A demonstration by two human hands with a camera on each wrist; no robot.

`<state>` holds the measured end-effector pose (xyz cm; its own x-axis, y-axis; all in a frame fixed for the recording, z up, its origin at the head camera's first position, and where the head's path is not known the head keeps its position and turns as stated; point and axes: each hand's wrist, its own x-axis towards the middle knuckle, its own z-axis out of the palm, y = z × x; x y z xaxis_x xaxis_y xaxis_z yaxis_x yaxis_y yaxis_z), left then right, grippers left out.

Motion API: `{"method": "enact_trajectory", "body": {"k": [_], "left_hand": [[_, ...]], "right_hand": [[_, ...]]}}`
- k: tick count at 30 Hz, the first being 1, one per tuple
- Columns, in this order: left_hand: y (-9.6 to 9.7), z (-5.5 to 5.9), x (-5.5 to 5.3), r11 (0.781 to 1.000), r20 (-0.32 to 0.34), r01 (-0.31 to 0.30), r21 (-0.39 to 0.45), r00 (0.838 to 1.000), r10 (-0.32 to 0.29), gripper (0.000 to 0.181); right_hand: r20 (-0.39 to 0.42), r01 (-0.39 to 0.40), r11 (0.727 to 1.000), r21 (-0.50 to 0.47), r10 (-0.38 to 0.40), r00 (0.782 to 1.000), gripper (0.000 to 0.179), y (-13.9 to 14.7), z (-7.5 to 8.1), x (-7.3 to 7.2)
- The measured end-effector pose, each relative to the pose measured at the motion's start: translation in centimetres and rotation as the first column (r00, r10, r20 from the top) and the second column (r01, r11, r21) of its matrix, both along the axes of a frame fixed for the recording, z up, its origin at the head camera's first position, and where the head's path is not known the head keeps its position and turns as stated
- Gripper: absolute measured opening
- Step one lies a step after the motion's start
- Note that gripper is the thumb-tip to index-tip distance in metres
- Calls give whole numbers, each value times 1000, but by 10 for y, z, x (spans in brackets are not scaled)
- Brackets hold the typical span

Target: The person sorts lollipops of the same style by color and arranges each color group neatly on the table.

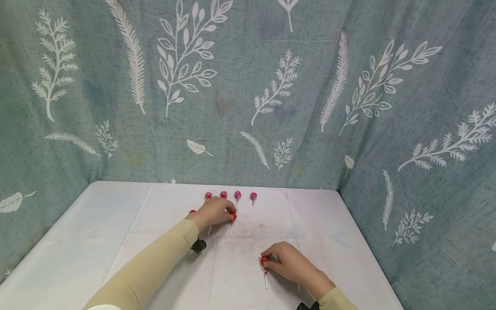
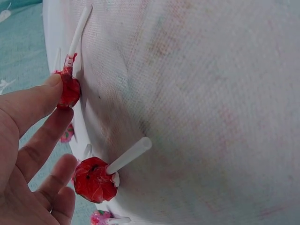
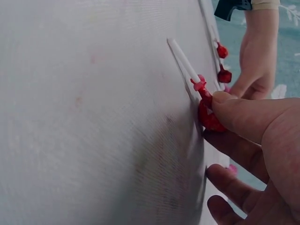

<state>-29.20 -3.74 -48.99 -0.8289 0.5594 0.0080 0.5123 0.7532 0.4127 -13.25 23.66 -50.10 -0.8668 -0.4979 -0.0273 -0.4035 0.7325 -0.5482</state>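
Observation:
Thumb and index finger of my left hand (image 1: 212,212) pinch the wrapped head of a red lollipop (image 2: 69,91), its white stick pointing toward me on the cloth. Another red lollipop (image 2: 96,180) lies beside that hand's curled lower fingers, mostly covered by the hand in the head view. Nearer me and to the right, my right hand (image 1: 288,261) pinches a second red lollipop (image 3: 209,117) by its head between thumb and index finger. This one's stick (image 1: 265,281) also points toward me. A red lollipop head (image 1: 192,211) peeks out behind the left wrist.
Several pink lollipops (image 1: 237,195) form a row near the back edge of the white-covered table (image 1: 310,224). Patterned green curtains (image 1: 232,129) close in the back and sides. Beneath my right hand a thin white stick (image 1: 299,287) shows.

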Motion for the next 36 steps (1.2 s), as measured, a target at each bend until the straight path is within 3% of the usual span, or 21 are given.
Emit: {"method": "enact_trajectory", "body": {"k": [8,15,29,36], "left_hand": [[-3,-2,-1,1000,7,9,8,1000,-9,14],[-6,-3,-1,1000,0,8,7,1000,-8,15],[-7,-4,3,1000,-20,21,10,1000,-21,16],[-8,-5,4,1000,-28,17,0,999,-17,16]], "right_hand": [[1,-26,999,41,26,1000,20,1,9,-6],[-16,33,998,50,-32,999,24,4,21,-17],[-65,68,993,99,-61,996,24,18,39,-47],[-78,45,992,117,-36,996,23,13,44,-67]]}}
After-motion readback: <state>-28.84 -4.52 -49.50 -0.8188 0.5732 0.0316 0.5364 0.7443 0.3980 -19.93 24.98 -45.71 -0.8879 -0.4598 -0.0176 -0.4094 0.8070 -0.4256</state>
